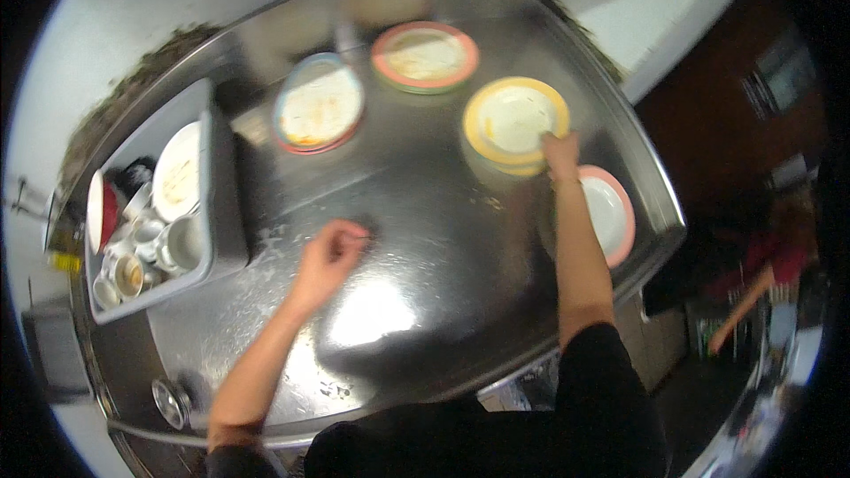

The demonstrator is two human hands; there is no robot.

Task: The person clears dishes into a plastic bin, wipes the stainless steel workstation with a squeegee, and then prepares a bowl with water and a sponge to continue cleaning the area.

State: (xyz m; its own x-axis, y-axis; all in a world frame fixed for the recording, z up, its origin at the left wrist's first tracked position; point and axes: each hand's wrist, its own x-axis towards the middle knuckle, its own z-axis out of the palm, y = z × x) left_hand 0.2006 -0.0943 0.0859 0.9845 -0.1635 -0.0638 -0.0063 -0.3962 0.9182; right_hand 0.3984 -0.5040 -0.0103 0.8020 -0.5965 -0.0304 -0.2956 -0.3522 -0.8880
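Yellow-rimmed plate [513, 120] rim-pinched by right hand [560, 156], best hold; likely stiff, slick, breakable. Left hand [329, 257] half-curled; pinch cannot be told.

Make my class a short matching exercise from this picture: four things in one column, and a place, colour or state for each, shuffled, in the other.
Things
1. Right hand
2. Grey tub
3. Left hand
4. Rightmost dish

Descriptions
A. Pink rim, white centre
B. Curled, apart from every dish
C. At the edge of the yellow-rimmed plate
D. Holds several cups

Pairs: 1-C, 2-D, 3-B, 4-A
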